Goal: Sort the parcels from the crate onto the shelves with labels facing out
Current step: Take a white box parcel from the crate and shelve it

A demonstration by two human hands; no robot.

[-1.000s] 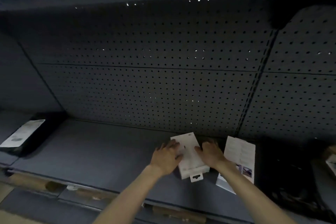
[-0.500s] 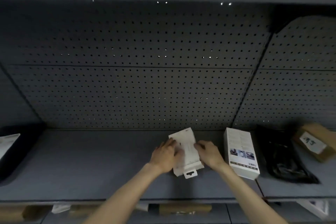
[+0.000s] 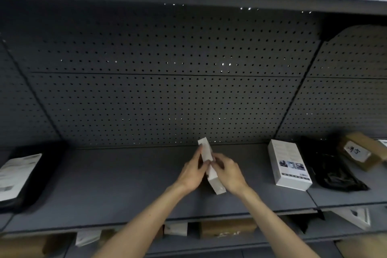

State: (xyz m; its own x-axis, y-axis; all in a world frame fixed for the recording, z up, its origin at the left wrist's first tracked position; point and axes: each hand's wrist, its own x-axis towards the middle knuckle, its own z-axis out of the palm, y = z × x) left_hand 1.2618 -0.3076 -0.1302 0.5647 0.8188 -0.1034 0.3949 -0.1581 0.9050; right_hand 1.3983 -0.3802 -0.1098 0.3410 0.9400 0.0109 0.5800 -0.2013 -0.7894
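Note:
A slim white box [image 3: 207, 153] stands on its long edge on the grey shelf [image 3: 125, 184], its narrow side facing me. My left hand [image 3: 191, 174] holds its left face and my right hand [image 3: 229, 171] holds its right face, fingers curled round it near the middle. The box's lower end touches the shelf between my wrists. No crate is in view.
To the right lie a white printed box [image 3: 290, 165], a black bag [image 3: 335, 171] and a brown carton with a label [image 3: 362, 153]. A dark pouch with a white label [image 3: 18, 176] sits at far left. A perforated back panel [image 3: 167, 90] closes the shelf; more cartons show on the shelf below.
The white box was lying flat with its broad face up; it has now been turned onto its edge between both hands. The view has tilted up and shifted.

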